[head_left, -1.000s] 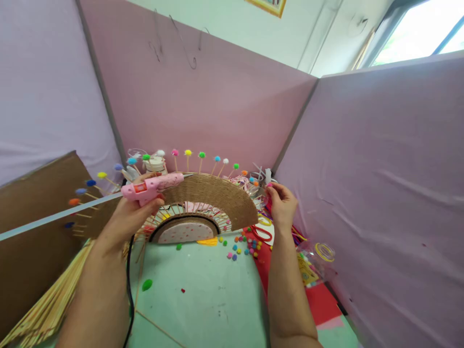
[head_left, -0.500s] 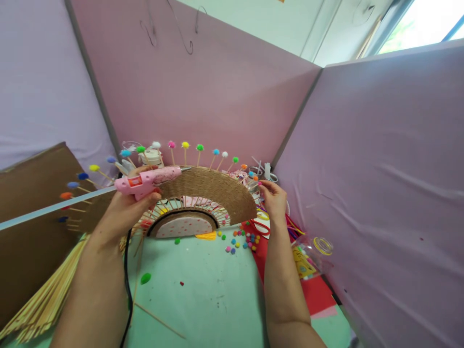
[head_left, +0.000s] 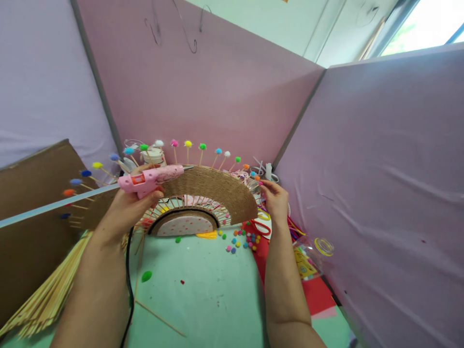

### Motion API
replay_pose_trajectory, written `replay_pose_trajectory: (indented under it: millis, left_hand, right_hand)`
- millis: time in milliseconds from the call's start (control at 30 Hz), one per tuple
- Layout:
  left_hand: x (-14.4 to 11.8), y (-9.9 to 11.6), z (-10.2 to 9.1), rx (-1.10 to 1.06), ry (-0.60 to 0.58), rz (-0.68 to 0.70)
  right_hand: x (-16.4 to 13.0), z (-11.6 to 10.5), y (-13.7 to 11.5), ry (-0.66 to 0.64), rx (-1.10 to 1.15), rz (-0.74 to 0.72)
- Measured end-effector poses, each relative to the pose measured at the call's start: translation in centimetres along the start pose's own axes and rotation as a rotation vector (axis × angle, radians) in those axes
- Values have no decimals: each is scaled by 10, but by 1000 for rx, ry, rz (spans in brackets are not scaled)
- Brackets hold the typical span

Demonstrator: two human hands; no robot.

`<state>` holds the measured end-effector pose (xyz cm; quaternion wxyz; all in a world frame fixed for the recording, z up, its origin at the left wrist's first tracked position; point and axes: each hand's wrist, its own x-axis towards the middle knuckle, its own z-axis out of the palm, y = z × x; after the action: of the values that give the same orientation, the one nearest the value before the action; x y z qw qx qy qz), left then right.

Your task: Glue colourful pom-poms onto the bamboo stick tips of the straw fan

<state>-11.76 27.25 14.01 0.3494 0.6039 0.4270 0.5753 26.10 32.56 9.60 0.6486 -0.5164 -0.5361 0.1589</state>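
Note:
My left hand [head_left: 136, 205] is closed around a pink hot glue gun [head_left: 154, 179], its nozzle pointing right and a long translucent glue stick [head_left: 61, 205] sticking out behind. Behind the gun stands a fan-shaped piece wound in brown twine [head_left: 213, 186], with sticks around its curved edge, many tipped with coloured pom-poms [head_left: 188, 144]. At the fan's right end, my right hand [head_left: 274, 195] pinches a small pink pom-pom [head_left: 260, 183] against a stick tip. A dotted white half-round [head_left: 186, 225] forms the fan's inner part.
Loose pom-poms [head_left: 250, 240] lie on the green table [head_left: 203, 290] beside red sheets [head_left: 315, 295] and scissors [head_left: 261, 227]. A bundle of wooden sticks [head_left: 47, 295] and a brown board [head_left: 29, 217] are at left. The gun's black cord [head_left: 127, 275] runs down the table.
The view has shifted slightly, moving everything a little to the right. My right hand stays at the pink pom-pom, and my left still holds the glue gun.

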Motion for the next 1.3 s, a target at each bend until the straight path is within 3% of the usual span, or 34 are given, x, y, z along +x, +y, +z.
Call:
replay_pose_trajectory:
  millis: [700,1300]
  left_hand:
    - [-2,5,3,21,30,-23]
    - [-3,11,6,3,11,-42]
  right_hand:
    - [-3,-4,-11,-51,16,26]
    - [-4,1,-16,-61,-112,41]
